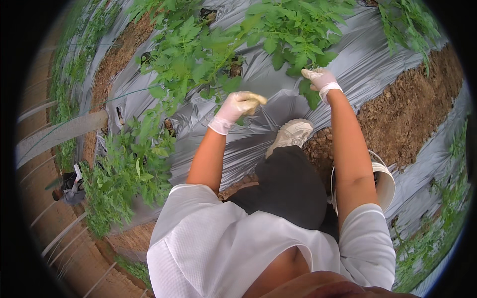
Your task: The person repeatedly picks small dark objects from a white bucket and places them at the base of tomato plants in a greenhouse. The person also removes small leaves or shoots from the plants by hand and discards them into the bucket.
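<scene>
My left hand, in a thin pale glove with yellowish fingertips, is over the silver plastic mulch film. Its fingers are bent together; whether something small is between them cannot be told. Just beyond and to its left grows a leafy tomato plant. My right hand, gloved too, reaches to the lower leaves of another tomato plant. Its fingertips meet the leaf edge, and whether they pinch a leaf is unclear. One light-coloured shoe stands on the film between and below my hands.
A white bucket with a wire handle stands by my right arm. Bare soil runs between film-covered beds at right. More tomato plants grow at left, where a green string crosses. A person is farther off at far left.
</scene>
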The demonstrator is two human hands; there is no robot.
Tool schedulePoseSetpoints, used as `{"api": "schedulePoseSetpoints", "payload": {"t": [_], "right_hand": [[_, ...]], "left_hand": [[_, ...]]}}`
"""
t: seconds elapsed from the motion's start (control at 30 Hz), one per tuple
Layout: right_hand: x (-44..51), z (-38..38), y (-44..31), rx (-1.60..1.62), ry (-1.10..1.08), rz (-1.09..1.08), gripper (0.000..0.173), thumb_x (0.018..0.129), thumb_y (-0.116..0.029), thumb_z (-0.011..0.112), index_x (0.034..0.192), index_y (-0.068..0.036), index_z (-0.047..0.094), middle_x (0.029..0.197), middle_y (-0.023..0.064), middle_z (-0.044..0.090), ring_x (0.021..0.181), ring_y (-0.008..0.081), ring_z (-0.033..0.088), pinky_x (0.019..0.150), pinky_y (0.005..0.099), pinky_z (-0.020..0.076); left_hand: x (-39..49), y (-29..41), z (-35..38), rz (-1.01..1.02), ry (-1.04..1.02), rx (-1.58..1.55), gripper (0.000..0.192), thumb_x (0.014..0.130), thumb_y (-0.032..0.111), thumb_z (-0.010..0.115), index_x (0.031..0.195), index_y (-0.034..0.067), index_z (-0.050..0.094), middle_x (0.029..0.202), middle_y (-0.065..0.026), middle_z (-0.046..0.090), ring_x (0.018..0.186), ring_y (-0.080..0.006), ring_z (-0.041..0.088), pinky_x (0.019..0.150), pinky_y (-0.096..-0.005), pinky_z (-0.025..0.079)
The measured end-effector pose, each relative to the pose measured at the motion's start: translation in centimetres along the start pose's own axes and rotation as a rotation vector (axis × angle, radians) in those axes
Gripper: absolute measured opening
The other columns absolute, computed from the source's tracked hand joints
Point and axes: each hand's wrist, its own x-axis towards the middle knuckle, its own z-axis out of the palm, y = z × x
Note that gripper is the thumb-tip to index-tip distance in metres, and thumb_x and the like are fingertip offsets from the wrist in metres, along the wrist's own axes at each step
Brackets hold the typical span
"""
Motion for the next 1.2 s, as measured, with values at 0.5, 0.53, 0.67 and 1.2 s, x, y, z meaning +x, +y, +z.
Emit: {"api": "schedulePoseSetpoints", "payload": {"t": [0.5,0.53,0.67,1.2], "right_hand": [[3.5,-4.3,0.5,0.349,-0.644,0.11,0.058,0.087,-0.045,0.067,0.132,-0.011,0.053,0.134,0.0032,0.056,0.124,0.0272,0.049,0.11,0.0493,0.0287],[3.7,-4.0,0.8,0.324,-0.586,0.127,0.059,0.087,-0.044,0.068,0.133,-0.01,0.053,0.134,0.0032,0.056,0.122,0.0265,0.051,0.107,0.0467,0.0325],[3.2,-3.1,0.7,0.397,-0.479,0.139,0.061,0.088,-0.039,0.068,0.134,-0.004,0.049,0.132,0.0068,0.056,0.11,0.0234,0.057,0.096,0.036,0.0452],[6.7,-21.3,-11.7,1.025,-0.736,-0.386,0.038,0.098,-0.027,0.055,0.119,0.004,0.06,0.109,0.016,0.068,0.093,0.0259,0.065,0.082,0.035,0.0539]], "left_hand": [[17.5,-1.7,1.9,0.309,0.274,-0.123,0.03,0.092,0.026,0.065,0.111,0.002,0.066,0.108,-0.0059,0.067,0.09,-0.0136,0.061,0.083,-0.0284,0.049],[17.3,-2.1,1.7,0.308,0.275,-0.144,0.029,0.093,0.024,0.064,0.111,0.002,0.066,0.106,-0.005,0.068,0.089,-0.0128,0.061,0.082,-0.0281,0.049],[16.1,-3.1,0.7,0.323,0.264,-0.217,0.026,0.094,0.022,0.063,0.11,0.002,0.066,0.116,-0.0071,0.065,0.101,-0.0161,0.062,0.09,-0.0314,0.049],[28.4,2.9,7.5,0.536,0.335,0.122,0.019,0.088,0.015,0.063,0.102,0.005,0.072,0.134,-0.0166,0.052,0.121,-0.0224,0.052,0.1,-0.0308,0.041]]}}
